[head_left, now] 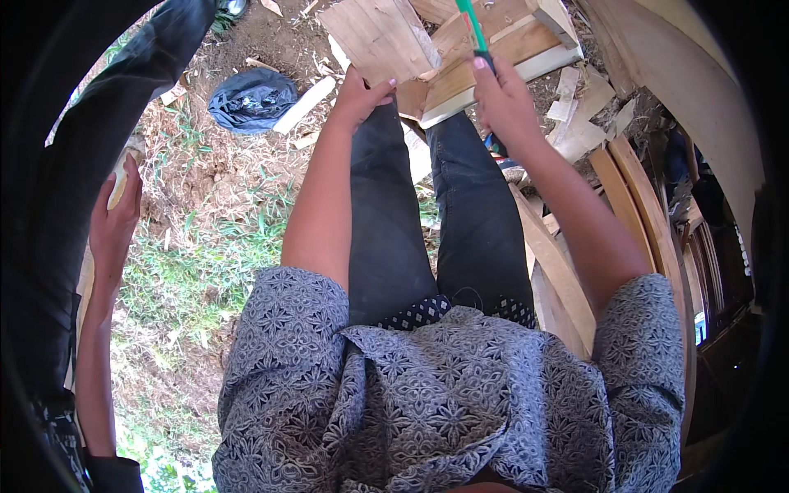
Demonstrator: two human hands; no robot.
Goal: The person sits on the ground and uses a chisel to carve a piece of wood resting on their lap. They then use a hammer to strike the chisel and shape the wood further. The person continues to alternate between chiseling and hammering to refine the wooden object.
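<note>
My left hand grips the near edge of a flat wooden board, its thumb along the edge. My right hand is closed around the dark grip of a green-shafted tool. The tool's head lies beyond the top of the picture, so its kind does not show. Under and beside the tool is an open wooden box-like frame with plank sides. It sits just past my knees, touching or close to the board.
On the left, another person's hand is beside a dark trouser leg. A black plastic bag and a wood offcut lie on the dirt and grass. Wood scraps and long planks are at the right.
</note>
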